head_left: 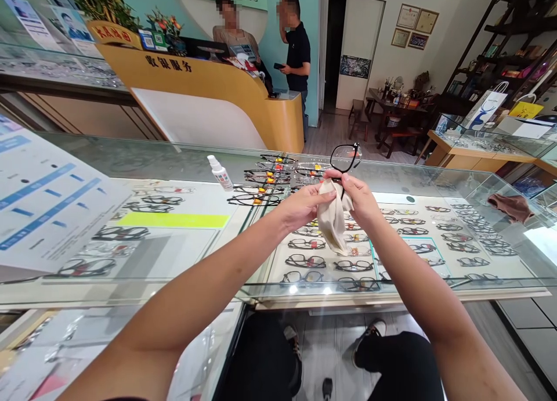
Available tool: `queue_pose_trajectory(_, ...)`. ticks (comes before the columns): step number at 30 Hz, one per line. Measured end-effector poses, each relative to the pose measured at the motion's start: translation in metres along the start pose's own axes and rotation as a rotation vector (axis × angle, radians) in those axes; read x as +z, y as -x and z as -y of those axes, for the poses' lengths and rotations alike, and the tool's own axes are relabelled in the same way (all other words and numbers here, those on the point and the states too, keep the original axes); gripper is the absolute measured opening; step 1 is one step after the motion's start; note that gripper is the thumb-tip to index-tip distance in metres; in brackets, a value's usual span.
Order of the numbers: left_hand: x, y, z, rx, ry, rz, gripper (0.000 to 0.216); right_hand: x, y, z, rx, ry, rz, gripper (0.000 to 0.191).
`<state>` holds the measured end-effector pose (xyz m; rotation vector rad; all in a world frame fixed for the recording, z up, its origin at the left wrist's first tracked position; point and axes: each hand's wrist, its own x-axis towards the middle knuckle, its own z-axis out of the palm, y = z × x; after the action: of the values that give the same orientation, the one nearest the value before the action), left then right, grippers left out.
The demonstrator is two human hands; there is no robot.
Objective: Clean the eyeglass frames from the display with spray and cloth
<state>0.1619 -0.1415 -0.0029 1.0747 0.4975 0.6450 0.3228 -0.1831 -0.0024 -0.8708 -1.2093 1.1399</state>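
Both my hands are raised over a glass display counter (183,157). My left hand (304,203) pinches a beige cleaning cloth (333,218) that hangs down between the hands. My right hand (359,198) grips a pair of black-framed glasses (345,157), one lens sticking up above my fingers, the other wrapped in the cloth. Both hands are closed and touch each other at the cloth.
A small white spray bottle (220,173) stands on the counter's glass, with several framed glasses (265,183) beside it. More glasses lie in rows inside the case (391,238). A brown cloth (511,206) lies at right. Two people stand at a yellow reception desk (209,93) behind.
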Motion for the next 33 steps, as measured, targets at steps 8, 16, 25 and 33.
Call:
queue_pose_trajectory(8, 0.013, 0.003, 0.002, 0.219, -0.09, -0.077, 0.068, 0.003, -0.001, -0.004, 0.01, -0.04, 0.008, 0.059)
queue_pose_trajectory(16, 0.015, 0.002, 0.005, 0.371, -0.189, -0.239, 0.06, 0.009, 0.001, -0.009, -0.019, 0.021, 0.091, 0.067)
queue_pose_trajectory(25, 0.012, -0.001, 0.004, 0.446, -0.27, -0.251, 0.063, 0.01, 0.004, -0.002, 0.043, -0.064, 0.05, 0.061)
queue_pose_trajectory(33, 0.003, -0.001, 0.002, 0.361, -0.401, -0.033, 0.055, 0.0, -0.006, 0.0, 0.049, -0.202, -0.034, 0.048)
